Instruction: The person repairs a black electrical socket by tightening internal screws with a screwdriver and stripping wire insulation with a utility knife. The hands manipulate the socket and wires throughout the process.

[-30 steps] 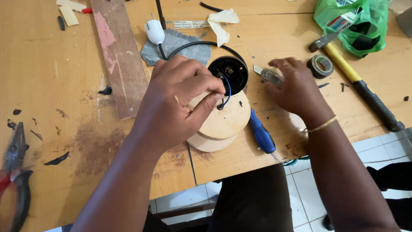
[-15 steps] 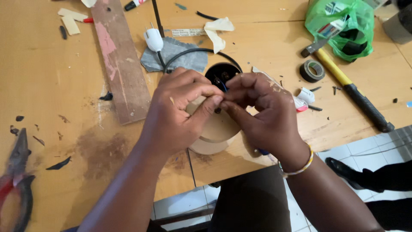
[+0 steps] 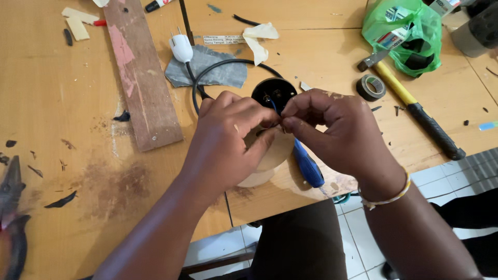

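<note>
Head view: the left hand and the right hand meet over the near edge of the table, their fingertips together. The fingers of both pinch thin wires, 1 of them blue, just in front of a black round socket. The socket sits on a round wood block, which lies mostly hidden under the left hand. A black cable curves from the socket toward the far left and ends at a white plug, beside a grey patch. A blue screwdriver lies just right of the block, partly under the right hand.

On the left lies a long plank with pink stains. At the far left near corner, pliers with dark handles reach out of the picture. On the right, a tape roll lies next to a hammer with a yellow and black handle, and a green bag is at the far right.
</note>
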